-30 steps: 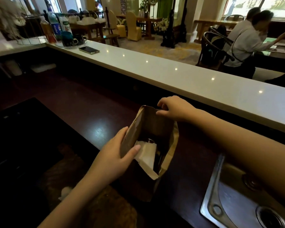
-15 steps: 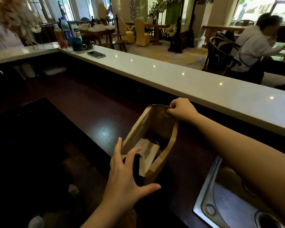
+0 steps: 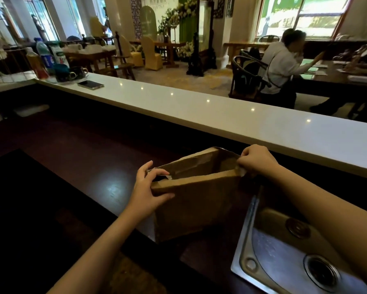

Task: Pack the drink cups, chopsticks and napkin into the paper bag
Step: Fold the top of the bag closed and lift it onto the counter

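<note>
A brown paper bag (image 3: 196, 200) stands upright on the dark wooden worktop (image 3: 89, 166) in the lower middle of the frame, its mouth facing up. The long axis of the mouth runs from lower left to upper right in the picture, roughly along the counter. The mouth is narrowed, the near and far walls drawn close together; a small sliver of white napkin (image 3: 169, 177) shows inside at the left end. The cups and chopsticks cannot be seen.

The left hand (image 3: 148, 187) grasps the left end of the bag's top edge, thumb across the near wall and fingers curled over the rim. The right hand (image 3: 255, 159) is closed in a pinch on the right end of the rim.

A stainless steel sink (image 3: 284, 257) lies at lower right, its rim just beside the bag's base. Beyond the worktop runs a long white counter (image 3: 220, 111) from upper left to right. At its far left end lie a phone (image 3: 90, 84), dark mugs (image 3: 72, 74) and several bottles (image 3: 43, 58). Behind is a dining room with wooden tables, covered chairs, flowers and bright windows; at upper right a person in a white shirt (image 3: 280, 64) sits at a table.
</note>
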